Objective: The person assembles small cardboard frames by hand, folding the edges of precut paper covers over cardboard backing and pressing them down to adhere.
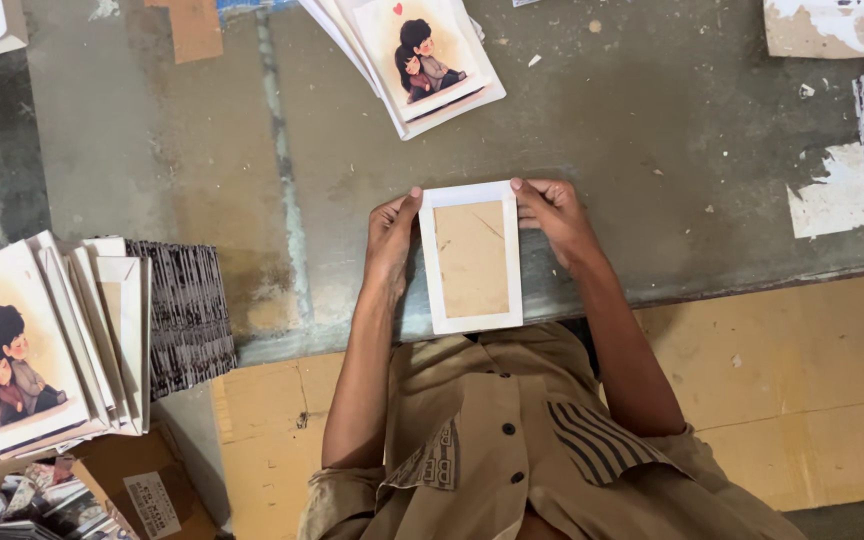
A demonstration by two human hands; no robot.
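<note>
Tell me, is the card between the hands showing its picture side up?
No, the card between the left hand and right hand shows a plain brown panel with a white border, no picture.

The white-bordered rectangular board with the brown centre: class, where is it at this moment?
In the head view, the white-bordered rectangular board with the brown centre lies mid-frame at the near edge of the grey worktable, held between the left hand and the right hand.
</note>
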